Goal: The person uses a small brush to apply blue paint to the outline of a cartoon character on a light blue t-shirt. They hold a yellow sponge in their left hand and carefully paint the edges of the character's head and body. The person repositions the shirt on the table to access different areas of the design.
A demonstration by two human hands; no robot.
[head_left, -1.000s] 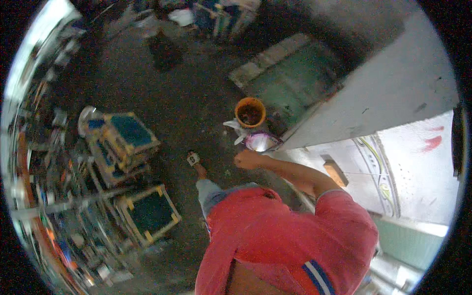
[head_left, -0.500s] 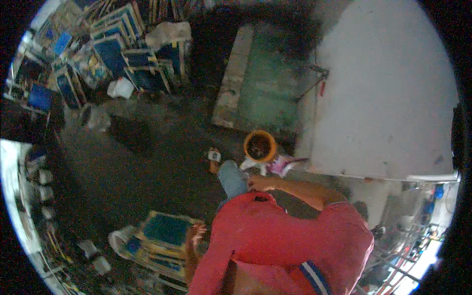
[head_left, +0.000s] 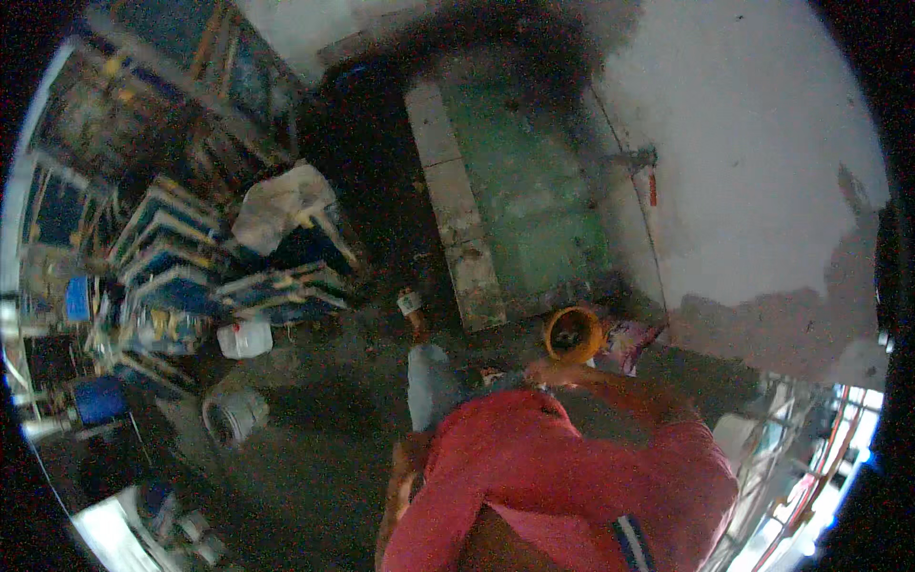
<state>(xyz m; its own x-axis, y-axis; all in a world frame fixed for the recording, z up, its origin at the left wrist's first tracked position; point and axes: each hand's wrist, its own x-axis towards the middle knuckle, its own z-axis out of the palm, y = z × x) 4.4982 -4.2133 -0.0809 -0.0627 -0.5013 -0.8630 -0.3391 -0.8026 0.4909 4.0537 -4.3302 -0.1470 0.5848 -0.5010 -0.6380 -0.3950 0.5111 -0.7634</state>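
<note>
My right hand [head_left: 548, 373] is in front of my waist, its forearm coming across from the right. Dim light and blur hide its fingers, so I cannot make out a grip. Just beyond it stands a yellow-orange bucket [head_left: 552, 336] with something dark inside. A pink and white bag or cloth [head_left: 629, 343] lies beside the bucket. My left hand [head_left: 407, 459] hangs low at my left side, close to my red shirt, its fingers indistinct. One leg in blue jeans [head_left: 429, 381] steps forward, with a light-strapped sandal [head_left: 409, 302] on the foot.
A green-floored basin [head_left: 543, 200] with a pale ledge [head_left: 464, 229] lies ahead, beside a white wall [head_left: 753, 143] with a red-handled tap [head_left: 653, 188]. Blue-meshed wooden frames [head_left: 172, 257] are stacked at left, near a white container [head_left: 245, 338] and a grey pail [head_left: 233, 415]. Metal racks [head_left: 772, 448] stand at right.
My view has turned and moved forward. The bucket now sits further right and nearer my right hand. My left hand has drawn in toward my side, and the lower-left frames have left view.
</note>
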